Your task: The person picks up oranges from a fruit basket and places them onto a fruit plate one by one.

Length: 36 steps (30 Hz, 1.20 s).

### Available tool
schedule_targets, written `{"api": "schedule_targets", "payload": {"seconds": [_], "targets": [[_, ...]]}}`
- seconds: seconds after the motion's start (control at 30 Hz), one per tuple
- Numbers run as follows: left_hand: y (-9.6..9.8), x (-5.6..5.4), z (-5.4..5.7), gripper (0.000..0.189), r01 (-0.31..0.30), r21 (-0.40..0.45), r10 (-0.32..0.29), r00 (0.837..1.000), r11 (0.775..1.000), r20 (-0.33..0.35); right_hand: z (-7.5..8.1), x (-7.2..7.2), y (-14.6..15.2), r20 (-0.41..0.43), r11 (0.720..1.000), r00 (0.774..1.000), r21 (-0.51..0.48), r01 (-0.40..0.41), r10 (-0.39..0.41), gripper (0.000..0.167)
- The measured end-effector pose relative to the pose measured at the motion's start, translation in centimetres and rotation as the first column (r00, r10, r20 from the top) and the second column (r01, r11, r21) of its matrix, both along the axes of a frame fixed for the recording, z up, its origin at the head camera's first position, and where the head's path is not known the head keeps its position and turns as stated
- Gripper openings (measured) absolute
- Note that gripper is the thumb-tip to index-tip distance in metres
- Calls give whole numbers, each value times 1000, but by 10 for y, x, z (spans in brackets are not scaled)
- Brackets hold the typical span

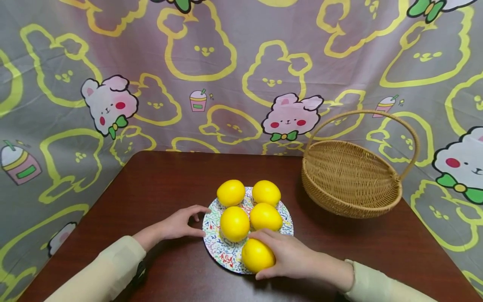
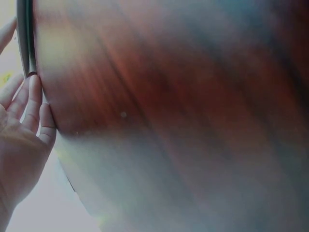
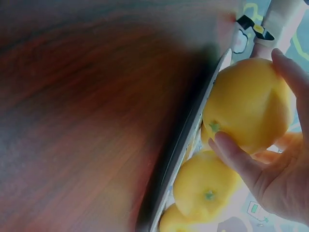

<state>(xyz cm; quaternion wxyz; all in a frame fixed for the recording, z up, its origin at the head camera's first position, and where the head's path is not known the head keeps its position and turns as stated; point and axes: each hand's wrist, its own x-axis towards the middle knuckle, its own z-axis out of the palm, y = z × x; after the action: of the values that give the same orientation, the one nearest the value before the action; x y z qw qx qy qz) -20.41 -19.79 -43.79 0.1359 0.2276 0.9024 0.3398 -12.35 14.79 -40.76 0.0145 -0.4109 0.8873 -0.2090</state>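
Observation:
A round plate (image 1: 230,256) with a multicoloured squiggle pattern lies on the table and carries several yellow lemons (image 1: 231,193). My right hand (image 1: 286,253) grips the nearest lemon (image 1: 258,256) at the plate's front right, thumb on its near side and fingers over its far side. In the right wrist view, this lemon (image 3: 248,104) shows a small green stem mark, with fingertips against its skin and the plate's edge beside it. My left hand (image 1: 183,222) rests its spread thumb and fingers at the plate's left rim. In the left wrist view, its fingertips meet the rim (image 2: 26,38).
A wicker basket (image 1: 351,180) with a tall arched handle stands at the table's right rear, tilted toward me. The dark brown wooden table (image 1: 170,180) backs onto a grey curtain (image 1: 226,92) printed with cartoon rabbits.

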Motion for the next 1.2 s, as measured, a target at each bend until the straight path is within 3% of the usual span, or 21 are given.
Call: {"api": "schedule_targets", "payload": {"seconds": [0.5, 1.2], "targets": [[0, -1, 0, 65, -3, -2, 3, 1000, 1000, -3, 1, -1, -1, -54, 997, 997, 38, 63, -61, 76], [1, 1, 1, 65, 4, -6, -4, 1000, 1000, -7, 1, -3, 2, -108, 997, 992, 38, 69, -64, 76]]}}
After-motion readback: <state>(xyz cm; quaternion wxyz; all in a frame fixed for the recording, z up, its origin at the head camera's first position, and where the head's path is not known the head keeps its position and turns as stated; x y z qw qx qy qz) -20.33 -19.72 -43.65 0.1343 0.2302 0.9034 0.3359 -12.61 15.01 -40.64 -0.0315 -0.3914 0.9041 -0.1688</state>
